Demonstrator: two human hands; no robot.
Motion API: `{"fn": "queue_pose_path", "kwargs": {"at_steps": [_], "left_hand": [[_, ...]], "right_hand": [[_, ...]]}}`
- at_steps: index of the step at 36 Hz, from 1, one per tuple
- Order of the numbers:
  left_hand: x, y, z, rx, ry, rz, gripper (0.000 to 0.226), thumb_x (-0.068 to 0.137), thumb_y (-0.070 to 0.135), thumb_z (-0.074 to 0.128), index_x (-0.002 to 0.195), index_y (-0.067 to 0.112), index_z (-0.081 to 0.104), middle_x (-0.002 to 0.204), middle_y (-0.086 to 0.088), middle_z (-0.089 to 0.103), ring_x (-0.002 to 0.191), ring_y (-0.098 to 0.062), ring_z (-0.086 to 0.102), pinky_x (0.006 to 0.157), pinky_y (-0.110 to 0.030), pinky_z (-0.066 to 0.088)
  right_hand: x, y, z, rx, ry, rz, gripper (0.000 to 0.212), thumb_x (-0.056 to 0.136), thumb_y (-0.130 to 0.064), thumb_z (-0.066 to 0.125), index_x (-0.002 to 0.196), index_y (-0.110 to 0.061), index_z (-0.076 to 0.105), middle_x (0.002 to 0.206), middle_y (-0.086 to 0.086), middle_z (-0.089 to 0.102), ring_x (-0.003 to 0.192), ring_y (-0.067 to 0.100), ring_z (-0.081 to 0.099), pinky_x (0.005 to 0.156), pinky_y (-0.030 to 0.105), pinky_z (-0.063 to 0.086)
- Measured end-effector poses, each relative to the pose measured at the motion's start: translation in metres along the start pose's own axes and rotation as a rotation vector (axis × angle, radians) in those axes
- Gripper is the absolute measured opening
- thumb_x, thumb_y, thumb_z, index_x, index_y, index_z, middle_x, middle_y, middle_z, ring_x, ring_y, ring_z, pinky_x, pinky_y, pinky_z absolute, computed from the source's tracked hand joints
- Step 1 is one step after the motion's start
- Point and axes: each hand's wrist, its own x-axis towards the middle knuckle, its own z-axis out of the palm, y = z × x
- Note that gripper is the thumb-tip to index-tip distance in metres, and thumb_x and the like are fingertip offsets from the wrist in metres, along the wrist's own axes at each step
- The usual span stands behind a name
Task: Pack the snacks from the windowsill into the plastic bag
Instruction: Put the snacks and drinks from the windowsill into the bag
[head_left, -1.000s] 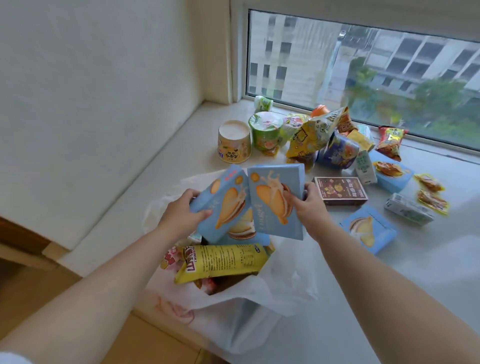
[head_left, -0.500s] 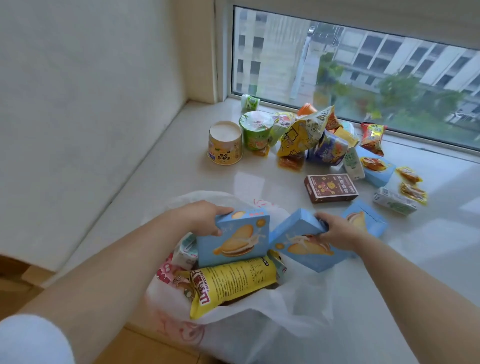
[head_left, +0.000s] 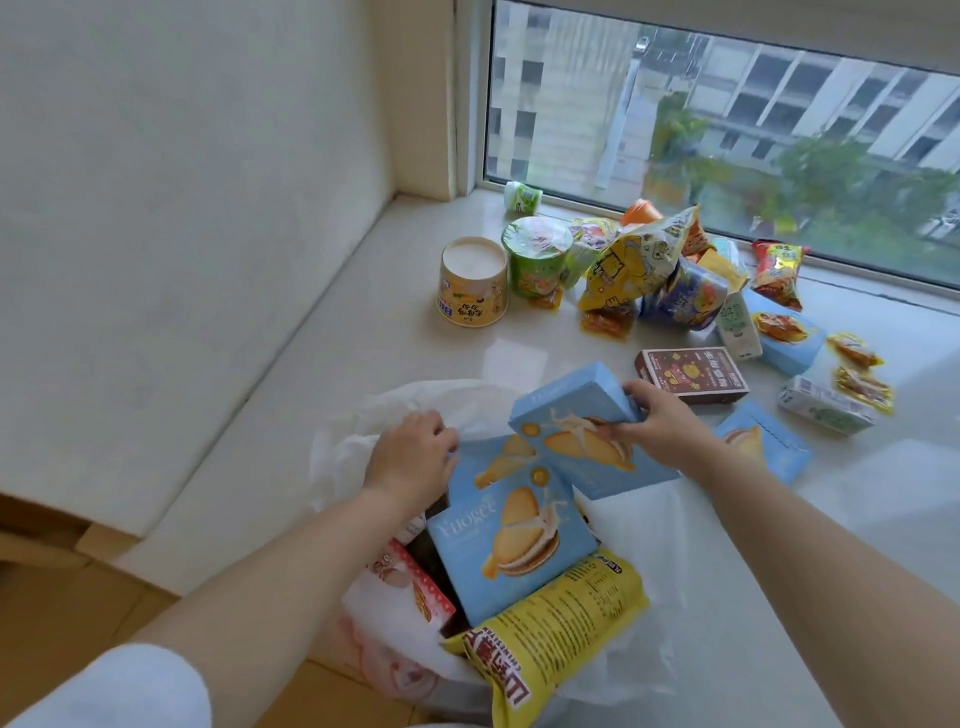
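Snacks: three blue boxes (head_left: 511, 540) in bag (head_left: 353, 452)

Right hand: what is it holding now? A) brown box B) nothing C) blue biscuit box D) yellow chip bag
C: the right hand grips the blue biscuit box by its far corner, tilted over the open plastic bag; the brown box lies untouched on the windowsill.

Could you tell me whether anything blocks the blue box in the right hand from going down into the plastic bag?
Yes: another blue biscuit box and a yellow snack packet already fill the bag's mouth right below it.
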Motion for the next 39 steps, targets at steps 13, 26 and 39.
{"fn": "queue_pose_path", "kwargs": {"at_steps": [13, 26, 39], "left_hand": [[-0.009, -0.054, -0.006, -0.322, 0.02, -0.624, 0.026, 0.099, 0.025, 0.035, 0.107, 0.018, 0.059, 0.105, -0.011, 0.063, 0.089, -0.031, 0.057, 0.067, -0.03, 0.04], [-0.017, -0.071, -0.06, -0.668, 0.264, -0.648, 0.018, 0.094, 0.023, 0.048, 0.089, 0.016, 0.063, 0.083, -0.003, 0.061, 0.081, -0.025, 0.054, 0.064, -0.028, 0.036], [-0.012, -0.055, -0.064, -0.767, 0.251, -0.582, 0.017, 0.093, 0.022, 0.048, 0.081, 0.016, 0.058, 0.075, -0.002, 0.056, 0.076, -0.024, 0.05, 0.06, -0.028, 0.033]], "right_hand": [[-0.019, -0.049, 0.039, -0.272, 0.052, -0.395, 0.045, 0.073, -0.022, 0.079, 0.114, -0.018, 0.061, 0.098, -0.004, 0.058, 0.095, 0.02, 0.055, 0.074, 0.027, 0.036], [-0.009, -0.084, 0.129, -0.709, 0.19, -0.971, 0.062, 0.056, -0.034, 0.087, 0.114, -0.029, 0.064, 0.096, -0.003, 0.065, 0.085, 0.024, 0.06, 0.079, 0.033, 0.042], [-0.033, -0.062, 0.205, -0.789, -0.019, -0.886, 0.029, 0.073, -0.002, 0.043, 0.083, -0.003, 0.07, 0.092, 0.012, 0.065, 0.081, 0.03, 0.064, 0.056, 0.035, 0.055]]}}
